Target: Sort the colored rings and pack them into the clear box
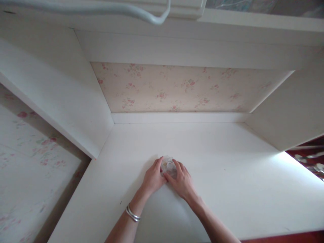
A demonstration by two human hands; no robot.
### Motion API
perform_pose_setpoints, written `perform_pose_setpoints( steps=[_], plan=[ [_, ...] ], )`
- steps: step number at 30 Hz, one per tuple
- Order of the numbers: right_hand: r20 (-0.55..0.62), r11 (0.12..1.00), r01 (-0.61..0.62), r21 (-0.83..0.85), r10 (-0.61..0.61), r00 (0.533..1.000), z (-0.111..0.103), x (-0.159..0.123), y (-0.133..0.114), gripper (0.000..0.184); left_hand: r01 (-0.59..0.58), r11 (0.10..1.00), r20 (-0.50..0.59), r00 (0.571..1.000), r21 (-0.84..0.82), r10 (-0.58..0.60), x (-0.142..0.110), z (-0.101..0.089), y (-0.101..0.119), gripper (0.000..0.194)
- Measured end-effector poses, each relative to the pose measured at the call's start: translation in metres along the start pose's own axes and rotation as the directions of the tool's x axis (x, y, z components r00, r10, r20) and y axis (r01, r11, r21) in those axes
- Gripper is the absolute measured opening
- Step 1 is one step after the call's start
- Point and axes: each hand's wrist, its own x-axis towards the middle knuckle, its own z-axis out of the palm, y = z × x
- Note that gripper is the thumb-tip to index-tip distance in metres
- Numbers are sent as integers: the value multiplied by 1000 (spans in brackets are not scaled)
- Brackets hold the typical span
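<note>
A small clear, roundish container (169, 166), perhaps plastic or glass, is between my two hands at the middle of the white desk top. Something pale and yellowish shows through it; what it is I cannot make out. My left hand (154, 175) curls round its left side, with silver bangles on the wrist. Around the right side wraps my right hand (182, 178), its thumb across the near edge and its fingers over the far side. Whether the container rests on the surface or is slightly raised, I cannot tell.
The white desk top (202, 145) lies between a left side panel (63, 84) and a right side panel (301, 104). Flowered wallpaper (172, 87) shows at the back. A white cable (101, 8) hangs across the top left. Shiny metal items (317, 167) lie beyond the right edge.
</note>
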Motion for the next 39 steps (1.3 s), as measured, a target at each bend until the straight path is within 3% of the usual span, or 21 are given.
perform_pose_setpoints(
  steps=[4, 7, 12, 18, 21, 24, 27, 29, 32, 34, 36, 39],
  plan=[
    [18, 993, -7, -116, 9, 1000, -3, 3, 0, 66, -22, 1000, 68, 997, -10, 23, -1, -2, 0, 93],
    [24, 991, -18, -136, 22, 999, -12, 9, 19, 60, -25, 999, 86, 996, -25, 27, -1, -3, 2, 98],
    [-93, 973, -147, -180, 132, 987, -51, 30, 82, 60, 44, 999, 73, 996, -5, -43, 2, -6, 6, 72],
    [-248, 857, -359, -370, 281, 927, -115, 61, 177, 69, -5, 999, 57, 998, 34, 3, 4, -6, 7, 53],
    [-265, 810, -441, -388, 360, 895, -134, 71, 206, 73, -22, 999, 50, 999, 40, 20, 4, -5, 7, 45],
    [-234, 785, -480, -392, 419, 877, -139, 79, 219, 75, -30, 999, 55, 998, 37, 28, 4, -4, 6, 41],
    [-179, 769, -496, -403, 465, 867, -138, 82, 220, 76, -26, 999, 55, 998, 31, 24, 4, -4, 6, 38],
    [-204, 760, -500, -416, 457, 865, -137, 80, 215, 78, -35, 999, 54, 998, 19, 34, 3, -4, 6, 33],
    [-360, 764, -470, -441, 330, 873, -134, 73, 196, 80, -64, 998, 53, 997, 3, 64, 3, -6, 8, 25],
    [-425, 817, -393, -422, 205, 882, -127, 66, 176, 71, -79, 997, 53, 996, 10, 78, 3, -6, 10, 21],
    [-389, 917, -230, -326, 92, 917, -111, 58, 150, 57, -91, 995, 52, 995, 39, 89, 3, -6, 13, 18],
    [-183, 996, -80, -33, 72, 980, -73, 42, 104, 42, -102, 989, 44, 994, 104, 98, 3, -7, 17, 18]
  ],
)
